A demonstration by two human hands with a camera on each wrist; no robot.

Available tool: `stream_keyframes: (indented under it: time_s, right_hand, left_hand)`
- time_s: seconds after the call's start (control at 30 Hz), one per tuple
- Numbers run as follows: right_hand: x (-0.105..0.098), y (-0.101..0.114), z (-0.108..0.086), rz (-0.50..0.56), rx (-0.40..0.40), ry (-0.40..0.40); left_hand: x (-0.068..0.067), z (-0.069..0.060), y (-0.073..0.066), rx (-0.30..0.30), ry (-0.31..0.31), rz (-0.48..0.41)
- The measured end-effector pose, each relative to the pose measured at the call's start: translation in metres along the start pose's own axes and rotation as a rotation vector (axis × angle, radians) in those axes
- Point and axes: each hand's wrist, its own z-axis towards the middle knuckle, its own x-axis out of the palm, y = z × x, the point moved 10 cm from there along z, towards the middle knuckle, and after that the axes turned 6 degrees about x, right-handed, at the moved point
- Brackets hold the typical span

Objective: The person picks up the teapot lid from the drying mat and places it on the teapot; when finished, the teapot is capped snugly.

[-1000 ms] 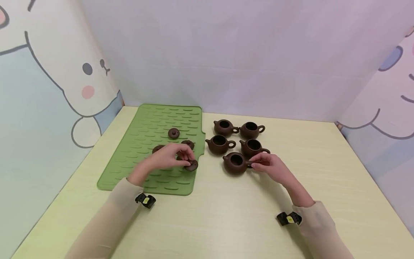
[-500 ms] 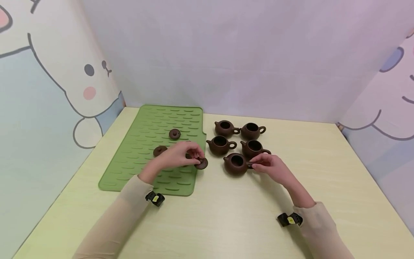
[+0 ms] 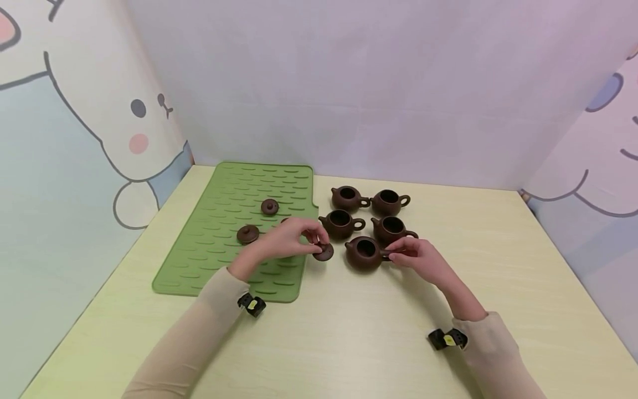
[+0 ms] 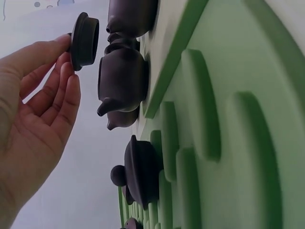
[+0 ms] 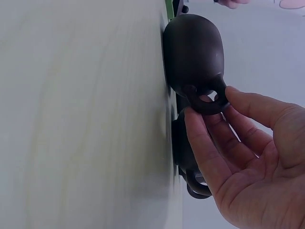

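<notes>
The left hand (image 3: 291, 239) pinches a dark brown lid (image 3: 323, 252) by its knob, in the air just right of the green mat. In the left wrist view that lid (image 4: 85, 42) is clear of the mat, its underside rim facing the teapots. The right hand (image 3: 421, 259) pinches the handle of the nearest lidless teapot (image 3: 363, 254), which stands on the table with its spout to the left. From the right wrist view, thumb and fingers of the right hand (image 5: 252, 157) are on the handle of that teapot (image 5: 194, 55).
Several more open teapots (image 3: 339, 224) stand behind the held one, close together. On the green mat (image 3: 199, 244) lie other lids, one (image 3: 269, 207) towards the back and one (image 3: 247, 234) left of the hand; another is partly hidden. A pale wall cloth (image 3: 349, 83) rises behind the table.
The left hand has carried its lid to the right, from over the mat's edge towards the nearest teapot. The right hand keeps its grip on the handle, with no clear movement.
</notes>
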Motion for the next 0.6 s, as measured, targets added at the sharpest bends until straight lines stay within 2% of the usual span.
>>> stream_keyframes:
  time_s: [0.6]
  right_hand:
    - [0.0, 0.0, 0.002, -0.002, -0.007, -0.005]
  left_hand:
    - [0.013, 0.024, -0.004, 0.012, -0.004, 0.008]
